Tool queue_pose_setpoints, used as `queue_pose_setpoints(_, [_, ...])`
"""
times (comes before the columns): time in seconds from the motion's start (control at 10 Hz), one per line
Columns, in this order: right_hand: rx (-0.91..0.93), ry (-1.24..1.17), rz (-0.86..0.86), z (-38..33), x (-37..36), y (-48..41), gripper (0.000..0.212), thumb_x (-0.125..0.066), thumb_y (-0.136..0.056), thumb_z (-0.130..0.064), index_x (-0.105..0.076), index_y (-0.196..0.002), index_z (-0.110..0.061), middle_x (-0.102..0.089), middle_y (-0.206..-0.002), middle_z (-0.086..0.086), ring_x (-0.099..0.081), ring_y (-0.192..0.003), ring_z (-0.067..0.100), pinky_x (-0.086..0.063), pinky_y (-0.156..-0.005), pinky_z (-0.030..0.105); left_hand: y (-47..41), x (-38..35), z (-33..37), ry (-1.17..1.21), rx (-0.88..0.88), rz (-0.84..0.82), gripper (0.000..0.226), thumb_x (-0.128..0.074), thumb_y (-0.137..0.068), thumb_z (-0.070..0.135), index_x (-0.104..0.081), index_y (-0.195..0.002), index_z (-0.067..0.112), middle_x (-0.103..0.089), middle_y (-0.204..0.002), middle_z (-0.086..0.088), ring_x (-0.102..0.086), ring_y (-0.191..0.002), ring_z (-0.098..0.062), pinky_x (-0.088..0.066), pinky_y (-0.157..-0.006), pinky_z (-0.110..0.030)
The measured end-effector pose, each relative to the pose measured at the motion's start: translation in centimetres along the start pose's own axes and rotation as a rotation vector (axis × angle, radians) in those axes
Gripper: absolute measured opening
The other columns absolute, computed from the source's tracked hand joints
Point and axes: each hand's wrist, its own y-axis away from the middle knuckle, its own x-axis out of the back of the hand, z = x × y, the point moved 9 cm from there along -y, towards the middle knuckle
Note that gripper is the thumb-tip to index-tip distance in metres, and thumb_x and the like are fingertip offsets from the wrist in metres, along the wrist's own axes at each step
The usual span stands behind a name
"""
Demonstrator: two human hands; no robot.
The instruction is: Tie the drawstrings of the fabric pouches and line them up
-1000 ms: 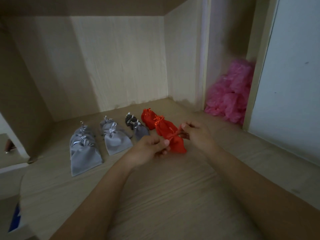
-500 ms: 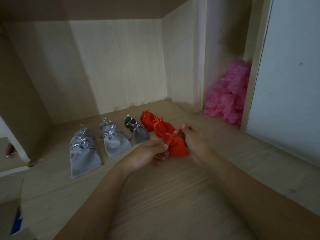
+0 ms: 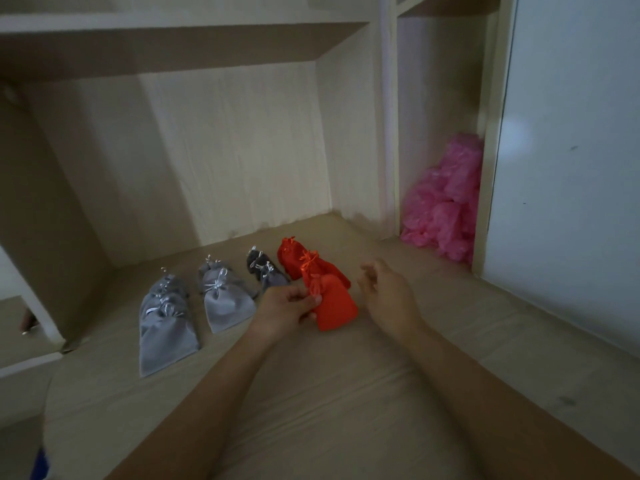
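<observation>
This looks like a room in a home, at a built-in cupboard or desk nook. The pale wood-grain laminate back panel (image 3: 235,150), the plain shelf board (image 3: 173,50) overhead and the matching light wooden work surface (image 3: 311,393) are ordinary fitted furniture. A heap of crumpled pink plastic bags (image 3: 446,199) sits in the narrow side compartment (image 3: 440,98), beside a flat white painted panel (image 3: 571,168). Small grey fabric drawstring pouches (image 3: 227,306) and red fabric drawstring pouches (image 3: 334,308) lie in rows on the surface. The light is dim.
</observation>
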Motion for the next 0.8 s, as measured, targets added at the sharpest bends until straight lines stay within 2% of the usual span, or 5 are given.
queue_pose_setpoints(0.1, [-0.031,0.279,-0.105,2.0,-0.5,0.1,0.038,-0.052,-0.092,-0.016,-0.051,-0.128,-0.006,-0.056,-0.126,0.013,-0.053,-0.116,0.027,-0.037,-0.097,0.030,-1.5,0.3,-0.5,0.036,0.067,0.062,0.011,-0.061,-0.088,0.003,-0.065,-0.080,0.009,-0.058,-0.051,0.002,-0.051,-0.038,0.003,-0.039,-0.043,-0.008])
queue_pose_setpoints(0.3, [0.008,0.458,-0.166,1.9,-1.6,0.3,0.030,-0.047,-0.092,-0.024,-0.058,-0.117,-0.011,-0.057,-0.120,0.010,-0.053,-0.111,0.025,-0.038,-0.095,0.031,-3.9,-0.1,-1.3,0.010,0.161,0.129,0.023,-0.063,-0.087,0.005,-0.058,-0.065,0.009,-0.055,-0.037,0.004,-0.044,-0.030,-0.001,-0.034,-0.034,-0.012])
queue_pose_setpoints(0.5, [0.011,0.465,-0.177,2.0,-1.8,0.3,0.030,-0.047,-0.092,-0.025,-0.058,-0.116,-0.010,-0.055,-0.121,0.011,-0.053,-0.112,0.026,-0.039,-0.098,0.031,-4.9,-0.3,-2.6,0.072,0.258,0.125,0.017,-0.063,-0.086,0.000,-0.056,-0.070,0.003,-0.055,-0.041,-0.003,-0.046,-0.028,-0.002,-0.038,-0.032,-0.013])
queue_pose_setpoints(0.7, [0.019,0.478,-0.191,2.1,-2.1,0.3,0.030,-0.047,-0.092,-0.025,-0.058,-0.116,-0.010,-0.054,-0.120,0.011,-0.054,-0.111,0.026,-0.040,-0.097,0.032,-5.1,0.6,-3.2,-0.146,0.229,0.099,0.027,-0.073,-0.080,0.012,-0.056,-0.059,0.006,-0.049,-0.031,0.005,-0.039,-0.024,-0.001,-0.034,-0.032,-0.013])
queue_pose_setpoints(0.8, [-0.015,0.494,-0.203,2.0,-1.9,0.2,0.029,-0.047,-0.092,-0.024,-0.059,-0.115,-0.011,-0.055,-0.119,0.010,-0.054,-0.111,0.025,-0.041,-0.096,0.031,-4.7,2.0,-2.4,-0.293,0.187,0.119,0.030,-0.074,-0.078,0.019,-0.059,-0.054,0.008,-0.049,-0.033,0.005,-0.040,-0.026,-0.002,-0.036,-0.038,-0.015])
